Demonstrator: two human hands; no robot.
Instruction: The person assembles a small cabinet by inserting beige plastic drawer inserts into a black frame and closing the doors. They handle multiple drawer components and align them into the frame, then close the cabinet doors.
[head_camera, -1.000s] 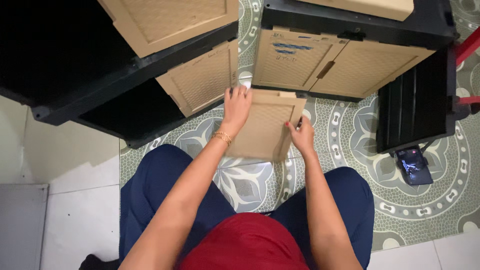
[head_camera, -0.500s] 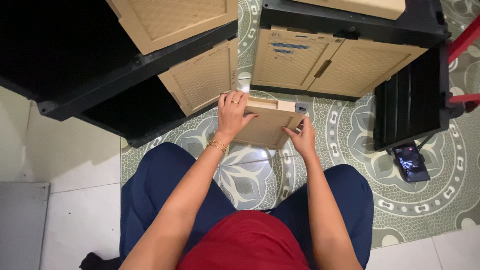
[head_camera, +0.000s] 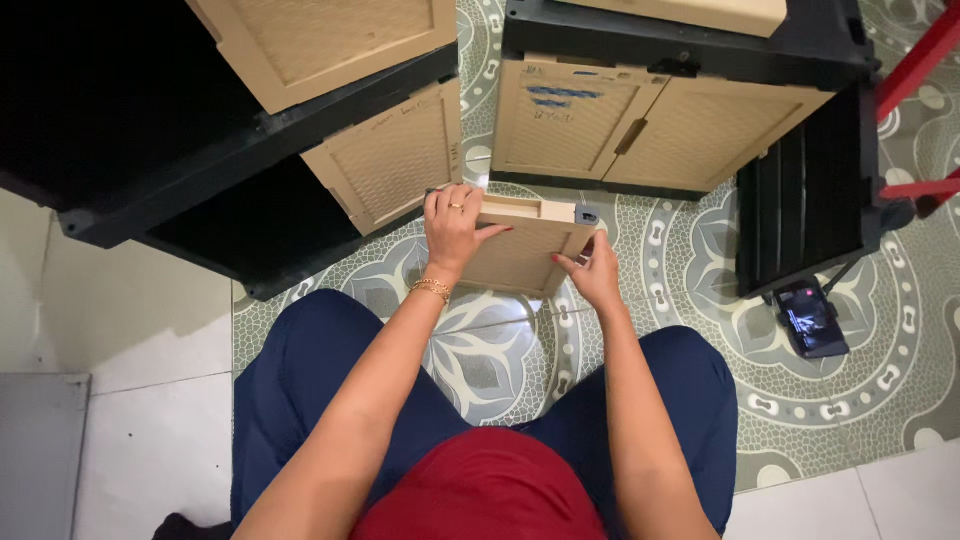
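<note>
I hold a tan plastic cabinet door panel (head_camera: 520, 255) with a woven texture in front of me, tilted so its top edge faces up. My left hand (head_camera: 452, 225), wearing a ring and a gold bracelet, grips the panel's upper left corner. My right hand (head_camera: 595, 270) pinches its right edge near a small dark hinge piece. The panel hovers above the patterned floor, just in front of a black-framed cabinet with two tan doors (head_camera: 650, 125).
A second black cabinet with tan doors (head_camera: 380, 150) lies tipped at the left. A black slatted part (head_camera: 810, 190) stands at the right, with a phone (head_camera: 810, 320) on the floor by it. Red metal bars (head_camera: 920, 70) are at the far right. My knees frame the patterned floor (head_camera: 690, 290).
I have lifted the panel away from me and tilted it up, so it now looks narrower. My left hand slid to its top left corner; my right hand stayed on the right edge.
</note>
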